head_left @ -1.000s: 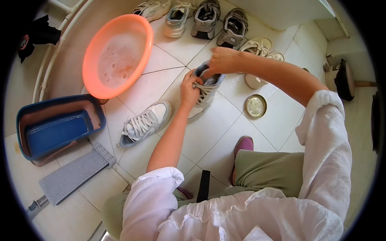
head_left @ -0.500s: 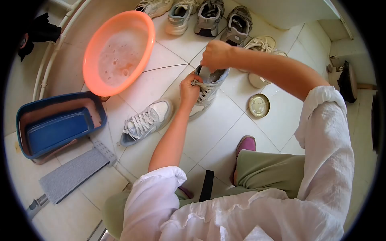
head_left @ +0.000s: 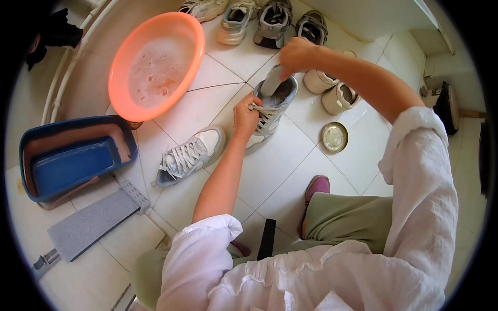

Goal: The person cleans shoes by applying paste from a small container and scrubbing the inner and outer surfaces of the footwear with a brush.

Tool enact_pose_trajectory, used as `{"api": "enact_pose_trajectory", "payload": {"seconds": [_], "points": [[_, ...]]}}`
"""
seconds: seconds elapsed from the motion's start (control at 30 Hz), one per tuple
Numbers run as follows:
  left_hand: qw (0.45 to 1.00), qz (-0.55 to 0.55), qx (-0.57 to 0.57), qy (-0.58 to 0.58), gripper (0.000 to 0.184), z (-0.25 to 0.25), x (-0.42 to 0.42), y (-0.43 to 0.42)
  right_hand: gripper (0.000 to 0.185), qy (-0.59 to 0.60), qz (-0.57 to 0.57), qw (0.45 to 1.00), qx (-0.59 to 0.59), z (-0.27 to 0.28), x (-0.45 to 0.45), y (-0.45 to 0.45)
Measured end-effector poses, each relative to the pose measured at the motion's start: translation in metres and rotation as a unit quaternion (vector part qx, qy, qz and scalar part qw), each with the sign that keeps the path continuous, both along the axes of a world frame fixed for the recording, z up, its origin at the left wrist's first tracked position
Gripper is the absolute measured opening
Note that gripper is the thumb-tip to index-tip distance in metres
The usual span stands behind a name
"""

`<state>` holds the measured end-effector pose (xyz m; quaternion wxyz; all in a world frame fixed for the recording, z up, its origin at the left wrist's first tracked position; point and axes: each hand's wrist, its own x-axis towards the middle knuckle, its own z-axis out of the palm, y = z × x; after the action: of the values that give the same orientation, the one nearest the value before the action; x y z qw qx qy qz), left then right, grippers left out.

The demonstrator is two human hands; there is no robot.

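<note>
A grey-and-white lace-up sneaker rests on the tiled floor in front of me. My left hand is closed on its tongue and laces. Above the shoe's opening, my right hand grips the upper end of a pale grey, flat insole. The insole's lower end is still inside the shoe, at a tilt. Left of my left forearm lies the matching sneaker, its white laces tied and its opening out of sight.
At upper left stands an orange basin of sudsy water, with a blue tub below it. A flat grey mop lies nearer me. Several shoes line the wall. A round metal lid is on the floor at right.
My right hand has moved up and to the right, drawing more of the insole out of the sneaker. My left hand keeps its hold on the shoe.
</note>
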<state>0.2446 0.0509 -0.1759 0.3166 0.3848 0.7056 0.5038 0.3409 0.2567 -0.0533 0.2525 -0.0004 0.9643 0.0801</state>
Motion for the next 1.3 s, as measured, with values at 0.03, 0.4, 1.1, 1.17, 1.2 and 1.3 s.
{"api": "enact_pose_trajectory", "payload": {"seconds": [0.03, 0.4, 1.1, 1.17, 1.2, 1.3], "points": [[1.0, 0.007, -0.023, -0.007, 0.02, 0.002, 0.0, 0.0, 0.048, 0.001, -0.065, 0.998, 0.008, 0.002, 0.02, 0.011], [0.999, 0.044, 0.02, -0.004, 0.018, -0.001, 0.008, 0.0, 0.061, -0.013, -0.205, 0.979, -0.012, 0.017, 0.031, 0.017], [0.99, 0.112, 0.056, 0.062, 0.02, -0.009, 0.013, -0.005, 0.06, 0.141, -0.368, 0.917, -0.057, -0.037, 0.068, -0.032], [0.99, 0.114, 0.056, 0.066, 0.02, -0.007, 0.013, -0.004, 0.06, 0.153, -0.365, 0.917, -0.058, -0.045, 0.071, -0.037], [0.989, 0.117, 0.057, 0.067, 0.02, -0.01, 0.015, -0.002, 0.06, 0.178, -0.361, 0.912, -0.073, -0.046, 0.07, -0.041], [0.991, 0.126, 0.021, 0.029, 0.02, -0.014, 0.017, -0.002, 0.062, 0.178, -0.357, 0.907, -0.136, -0.056, 0.082, -0.077]]}}
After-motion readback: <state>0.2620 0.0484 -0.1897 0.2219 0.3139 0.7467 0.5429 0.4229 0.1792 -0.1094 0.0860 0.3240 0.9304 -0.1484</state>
